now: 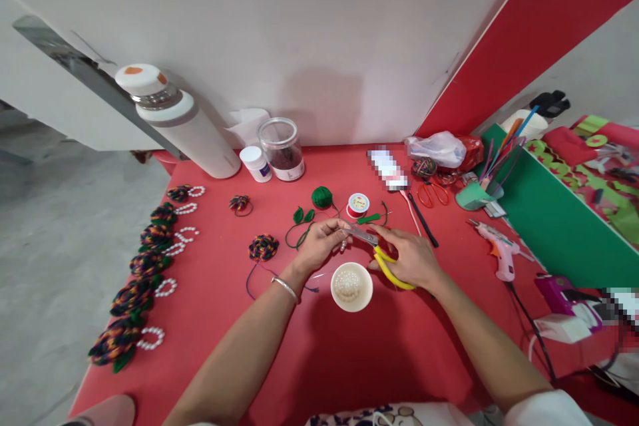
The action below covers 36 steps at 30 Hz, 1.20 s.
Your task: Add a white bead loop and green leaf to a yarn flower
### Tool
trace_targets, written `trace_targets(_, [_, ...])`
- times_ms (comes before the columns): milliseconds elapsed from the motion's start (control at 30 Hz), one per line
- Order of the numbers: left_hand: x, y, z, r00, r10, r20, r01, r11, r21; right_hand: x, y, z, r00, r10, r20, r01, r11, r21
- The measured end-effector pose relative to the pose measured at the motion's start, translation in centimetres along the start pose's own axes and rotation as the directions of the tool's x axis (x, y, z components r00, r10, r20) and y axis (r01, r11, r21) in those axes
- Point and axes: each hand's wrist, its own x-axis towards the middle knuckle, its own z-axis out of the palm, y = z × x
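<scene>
My right hand grips yellow-handled scissors, whose blades point left toward my left hand. The fingertips of my left hand are pinched together at the blade tips, with a few pearl beads hanging just below them. Any thread there is too fine to make out. Just below and between both hands stands a white cup holding pearl beads. Beyond the hands lie a red thread spool, a green yarn ball and a green-handled hook.
Crocheted flowers with bead loops line the left edge. A tall white bottle, a clear jar and a small white jar stand at the back. A pink glue gun and a green box are on the right.
</scene>
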Motion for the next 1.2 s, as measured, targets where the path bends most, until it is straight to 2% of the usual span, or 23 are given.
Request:
trace_targets(167, [0.04, -0.08, -0.05, 1.000, 0.013, 0.020, -0.013, 1.000, 0.010, -0.25, 0.35, 0.38, 0.999, 0.035, -0.034, -0.035, 0.999, 0.000])
trace_targets(367, [0.09, -0.11, 0.01, 1.000, -0.022, -0.004, 0.022, 1.000, -0.007, -0.13, 0.42, 0.49, 0.998, -0.042, -0.045, 0.042, 0.999, -0.010])
trace_targets(600, [0.13, -0.09, 0.00, 1.000, 0.005, 0.021, -0.005, 1.000, 0.007, -0.25, 0.58, 0.67, 0.994, -0.014, -0.108, 0.012, 1.000, -0.018])
trace_targets(933, [0.04, 0.10, 0.15, 0.999, -0.045, 0.008, 0.045, 0.999, 0.005, -0.09, 0.38, 0.55, 0.997, -0.047, -0.068, 0.042, 0.997, -0.070])
trace_targets(1200, [0.06, 0.03, 0.07, 0.999, 0.011, 0.036, -0.012, 0.999, 0.041, -0.26, 0.35, 1.05, 0.986, -0.005, -0.166, -0.007, 0.998, -0.070])
